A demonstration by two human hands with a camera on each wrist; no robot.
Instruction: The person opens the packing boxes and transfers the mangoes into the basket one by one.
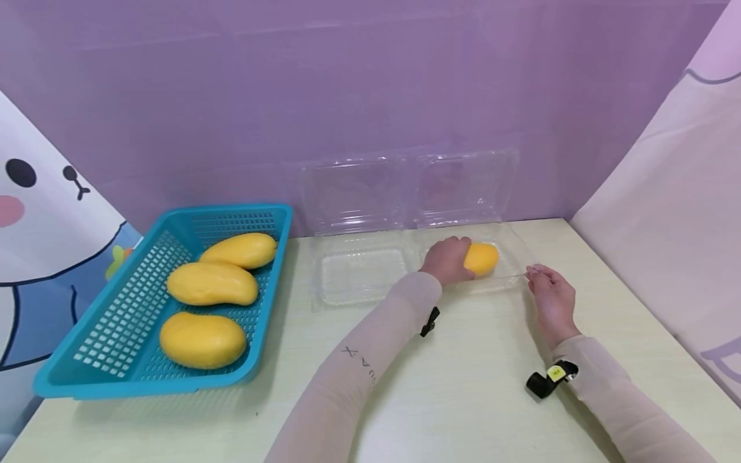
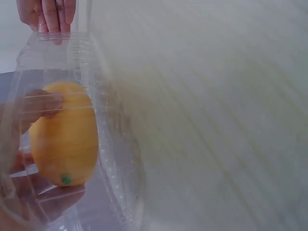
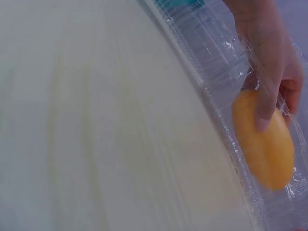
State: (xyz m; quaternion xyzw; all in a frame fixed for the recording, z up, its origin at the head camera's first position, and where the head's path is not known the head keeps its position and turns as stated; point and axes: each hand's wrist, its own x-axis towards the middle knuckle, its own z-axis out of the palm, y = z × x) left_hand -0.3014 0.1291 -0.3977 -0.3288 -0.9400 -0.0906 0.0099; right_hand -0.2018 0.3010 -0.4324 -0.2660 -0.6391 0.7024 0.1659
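Observation:
A yellow mango [image 1: 482,259] is in the right-hand clear plastic clamshell box [image 1: 509,247]. My left hand [image 1: 447,260] grips the mango, its thumb on one side and fingers on the other. A small green spot marks the end of this mango [image 2: 65,134] in the left wrist view. At the box's front right corner, my right hand [image 1: 552,301] pinches the rim between thumb and fingertips. In the right wrist view only the left hand [image 3: 269,62] shows clearly, thumb lying along the mango.
Another clear clamshell box [image 1: 363,273] stands open to the left, and both lids lean against the purple backdrop [image 1: 370,83]. At the table's left side, a blue perforated basket [image 1: 116,388] contains three mangoes [image 1: 202,341].

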